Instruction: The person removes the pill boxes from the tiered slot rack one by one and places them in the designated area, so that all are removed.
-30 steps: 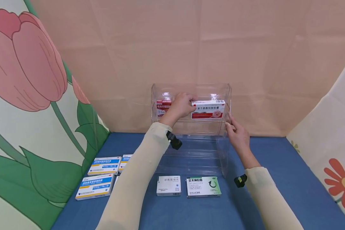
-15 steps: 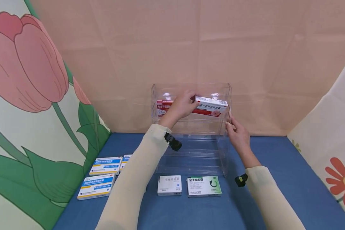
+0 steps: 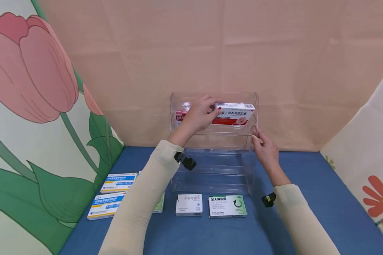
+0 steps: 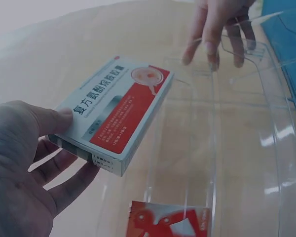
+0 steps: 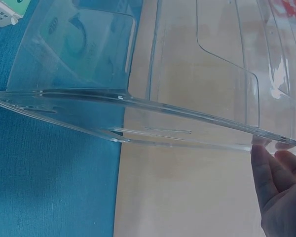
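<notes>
My left hand [image 3: 198,115] pinches a white-and-red medicine box [image 3: 234,115] by its left end, in front of the upper tier of a clear plastic rack [image 3: 223,177]. In the left wrist view, the thumb lies on the printed front of that box, with the fingers behind it. A red medicine box [image 4: 167,222] sits on the upper tier, partly hidden by the left hand in the head view. At the rack's right side, my right hand [image 3: 265,148] grips the edge of the side panel; the right wrist view shows the fingers [image 5: 266,173] at that edge.
On the blue table [image 3: 191,237] before the rack lie a white box [image 3: 189,204] and a white-and-green box [image 3: 227,206]. Several blue-and-white boxes [image 3: 106,204] lie at the left, partly covered by the left sleeve. A beige backdrop [image 3: 293,88] stands behind.
My left hand has raised the white-and-red box from the upper tier; it slanted down to the right midway and is now nearly level. The right hand keeps its hold on the rack.
</notes>
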Demonstrator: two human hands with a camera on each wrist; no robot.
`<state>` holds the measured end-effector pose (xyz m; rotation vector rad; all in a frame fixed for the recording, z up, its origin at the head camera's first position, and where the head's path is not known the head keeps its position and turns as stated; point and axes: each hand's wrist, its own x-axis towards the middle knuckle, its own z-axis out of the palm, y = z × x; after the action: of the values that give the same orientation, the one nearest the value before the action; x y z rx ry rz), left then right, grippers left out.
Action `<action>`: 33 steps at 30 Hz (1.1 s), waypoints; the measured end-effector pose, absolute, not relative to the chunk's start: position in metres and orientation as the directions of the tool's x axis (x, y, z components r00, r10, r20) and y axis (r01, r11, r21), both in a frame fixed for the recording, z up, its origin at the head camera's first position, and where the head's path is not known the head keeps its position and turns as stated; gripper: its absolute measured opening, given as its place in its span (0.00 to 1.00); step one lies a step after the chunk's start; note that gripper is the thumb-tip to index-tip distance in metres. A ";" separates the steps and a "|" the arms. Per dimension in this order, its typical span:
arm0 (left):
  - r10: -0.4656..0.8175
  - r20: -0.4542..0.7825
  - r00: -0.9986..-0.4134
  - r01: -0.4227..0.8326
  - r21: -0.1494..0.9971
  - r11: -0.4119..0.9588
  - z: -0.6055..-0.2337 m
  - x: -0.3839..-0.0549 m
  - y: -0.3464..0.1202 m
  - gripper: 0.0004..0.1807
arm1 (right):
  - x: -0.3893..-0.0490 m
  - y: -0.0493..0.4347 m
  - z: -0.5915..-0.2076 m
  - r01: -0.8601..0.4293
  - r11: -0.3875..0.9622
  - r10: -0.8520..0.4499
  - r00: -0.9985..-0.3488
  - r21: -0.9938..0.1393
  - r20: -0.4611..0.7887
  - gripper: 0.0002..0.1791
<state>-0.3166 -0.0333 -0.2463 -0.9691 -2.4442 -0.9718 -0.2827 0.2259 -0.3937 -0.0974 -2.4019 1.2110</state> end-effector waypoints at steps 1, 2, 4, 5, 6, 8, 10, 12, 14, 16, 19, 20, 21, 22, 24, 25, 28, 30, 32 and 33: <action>0.468 0.527 -0.709 0.702 0.474 0.531 -0.245 -0.315 -0.035 0.19 | -0.283 0.226 -0.393 -0.134 0.613 0.255 -0.899 -0.778 0.356 0.29; 0.465 0.532 -0.708 0.704 0.473 0.530 -0.245 -0.313 -0.037 0.19 | -0.282 0.226 -0.393 -0.136 0.616 0.254 -0.898 -0.776 0.359 0.29; 0.456 0.538 -0.709 0.701 0.473 0.533 -0.244 -0.309 -0.041 0.19 | -0.282 0.227 -0.393 -0.136 0.618 0.252 -0.899 -0.775 0.358 0.29; 0.450 0.538 -0.712 0.698 0.474 0.537 -0.244 -0.307 -0.043 0.19 | -0.282 0.227 -0.393 -0.135 0.621 0.251 -0.899 -0.772 0.360 0.29; 0.444 0.534 -0.720 0.690 0.478 0.543 -0.244 -0.304 -0.045 0.19 | -0.282 0.228 -0.393 -0.129 0.622 0.253 -0.900 -0.772 0.354 0.28; 0.433 0.524 -0.733 0.675 0.483 0.558 -0.244 -0.298 -0.048 0.20 | -0.282 0.229 -0.394 -0.120 0.625 0.257 -0.901 -0.771 0.349 0.28; 0.423 0.514 -0.746 0.660 0.489 0.570 -0.246 -0.293 -0.051 0.20 | -0.281 0.231 -0.393 -0.117 0.628 0.264 -0.898 -0.770 0.351 0.28; 0.414 0.504 -0.757 0.648 0.499 0.576 -0.248 -0.287 -0.054 0.20 | -0.282 0.232 -0.393 -0.112 0.626 0.269 -0.898 -0.772 0.349 0.28; 0.413 0.492 -0.766 0.638 0.507 0.579 -0.250 -0.283 -0.058 0.21 | -0.282 0.234 -0.393 -0.122 0.627 0.268 -0.894 -0.770 0.360 0.28; 0.419 0.476 -0.773 0.631 0.508 0.586 -0.252 -0.279 -0.062 0.21 | -0.283 0.235 -0.392 -0.123 0.626 0.267 -0.894 -0.770 0.359 0.28; 0.450 0.443 -0.776 0.630 0.506 0.589 -0.258 -0.274 -0.069 0.21 | -0.283 0.235 -0.394 -0.122 0.621 0.267 -0.896 -0.774 0.356 0.28; 0.460 0.433 -0.775 0.632 0.511 0.583 -0.260 -0.273 -0.072 0.21 | -0.283 0.235 -0.394 -0.122 0.618 0.267 -0.897 -0.777 0.353 0.28; 0.469 0.420 -0.777 0.630 0.518 0.579 -0.263 -0.271 -0.075 0.21 | -0.282 0.235 -0.394 -0.121 0.613 0.267 -0.898 -0.781 0.349 0.28; 0.477 0.406 -0.779 0.626 0.530 0.572 -0.266 -0.270 -0.077 0.21 | -0.282 0.236 -0.395 -0.121 0.607 0.268 -0.900 -0.785 0.345 0.28; 0.486 0.379 -0.787 0.614 0.553 0.563 -0.272 -0.267 -0.083 0.20 | -0.282 0.236 -0.395 -0.124 0.601 0.265 -0.901 -0.789 0.344 0.28; 0.489 0.364 -0.792 0.606 0.564 0.561 -0.275 -0.266 -0.086 0.20 | -0.282 0.236 -0.395 -0.129 0.601 0.262 -0.900 -0.789 0.347 0.28; 0.498 0.329 -0.802 0.587 0.588 0.557 -0.285 -0.262 -0.095 0.21 | -0.282 0.237 -0.396 -0.140 0.611 0.257 -0.896 -0.779 0.362 0.28; 0.502 0.305 -0.809 0.572 0.605 0.554 -0.292 -0.260 -0.101 0.22 | -0.281 0.237 -0.395 -0.142 0.618 0.255 -0.894 -0.773 0.368 0.28; 0.507 0.279 -0.815 0.554 0.633 0.541 -0.300 -0.258 -0.106 0.22 | -0.281 0.238 -0.395 -0.138 0.624 0.256 -0.894 -0.769 0.368 0.28; 0.503 0.266 -0.823 0.538 0.649 0.538 -0.303 -0.260 -0.106 0.22 | -0.286 0.241 -0.393 -0.141 0.625 0.247 -0.897 -0.768 0.366 0.28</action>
<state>-0.2599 -0.1061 -0.3028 -0.9190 -2.7132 -1.1703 -0.2863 0.2408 -0.3932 -0.0838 -2.4074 1.1921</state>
